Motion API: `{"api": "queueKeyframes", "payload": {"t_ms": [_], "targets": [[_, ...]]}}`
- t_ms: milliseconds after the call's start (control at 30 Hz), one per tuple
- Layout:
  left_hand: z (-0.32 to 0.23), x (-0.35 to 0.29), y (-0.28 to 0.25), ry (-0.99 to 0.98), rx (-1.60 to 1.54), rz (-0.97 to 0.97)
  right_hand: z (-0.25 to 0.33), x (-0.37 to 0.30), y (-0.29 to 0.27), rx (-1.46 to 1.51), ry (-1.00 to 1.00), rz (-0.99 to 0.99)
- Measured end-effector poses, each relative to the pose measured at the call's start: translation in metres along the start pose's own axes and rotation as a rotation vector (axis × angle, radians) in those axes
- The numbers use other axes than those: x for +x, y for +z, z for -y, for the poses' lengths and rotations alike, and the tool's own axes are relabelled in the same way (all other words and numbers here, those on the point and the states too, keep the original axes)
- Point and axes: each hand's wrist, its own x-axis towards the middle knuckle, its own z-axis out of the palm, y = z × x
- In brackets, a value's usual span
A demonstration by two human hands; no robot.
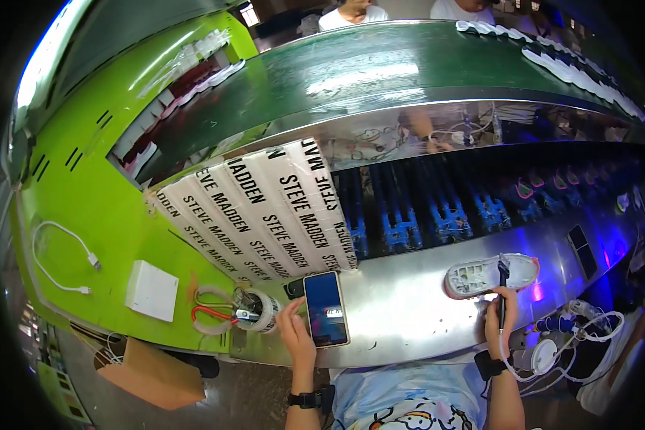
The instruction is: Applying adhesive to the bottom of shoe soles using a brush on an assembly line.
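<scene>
My right hand (pixel 500 319) grips a black-handled brush (pixel 503 290) with a white tube trailing from its lower end. The brush head lies over a white shoe sole (pixel 473 278), whose hollow, ribbed inside faces up on the metal bench. My right fingers are close to the sole's near edge; I cannot tell whether they touch it. A phone (pixel 326 308) with a lit blue screen stands to the left. My left hand (pixel 294 330) is open at its left edge, fingers extended and seemingly touching it. A dark small object (pixel 294 288) sits behind the phone.
A white container (pixel 268 319) holds tools beside red-handled scissors (pixel 211 309) and a tape roll. On the green surface lie a white box (pixel 152 290) and a white cable (pixel 43 265). Behind are a printed panel (pixel 251 215), dark blue-lit slots and a green conveyor (pixel 279 93) carrying soles.
</scene>
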Motion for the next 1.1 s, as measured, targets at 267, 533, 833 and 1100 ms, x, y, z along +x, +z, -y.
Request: {"api": "queueKeyframes", "payload": {"t_ms": [267,533,833,1100], "targets": [[-0.005,0.001,0.003,0.0,-0.026,0.008,0.012,0.005,0.001,0.043,0.07,-0.026],[-0.011,0.002,0.0,0.093,0.104,0.037,0.01,0.005,0.002,0.074,0.107,-0.048],[-0.01,0.002,-0.002,0.168,0.106,0.034,0.012,0.005,0.001,0.049,0.102,-0.05],[-0.011,-0.004,0.003,0.154,-0.064,0.145,0.013,0.005,-0.003,0.038,0.132,-0.028]]}}
